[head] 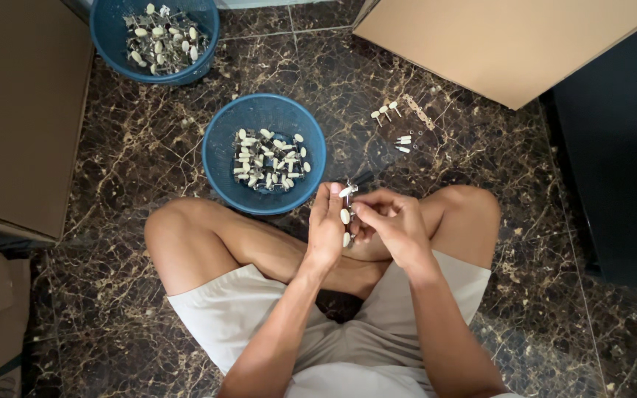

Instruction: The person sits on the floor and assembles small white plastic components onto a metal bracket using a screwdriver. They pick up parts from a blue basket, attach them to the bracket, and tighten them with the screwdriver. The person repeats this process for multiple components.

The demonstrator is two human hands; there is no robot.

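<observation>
Two hands meet just above my crossed legs, and between them sits a small metal strip (348, 210) carrying cream-white oval pieces, running roughly top to bottom in the head view. My left hand (327, 232) stands on the strip's left side, fingers curled upright with the thumb tip pressed against the top white piece, so it is closed on the strip rather than spread. My right hand (396, 225) comes in from the right, its fingertips (357, 209) pinched together on the strip near its middle. The strip is thus clamped from both sides, partly hidden by the fingers, and I cannot tell how far down it runs. Just beyond the hands, touching distance ahead on the dark marble floor (149, 155), lies a blue basket (219, 158) holding many more white-and-metal pieces. A second blue basket (108, 44) with similar contents sits farther off to the upper left. To the right of the near basket, a few loose white pieces (386, 110) and another bare strip (418, 112) lie near a cardboard box (510, 44).
</observation>
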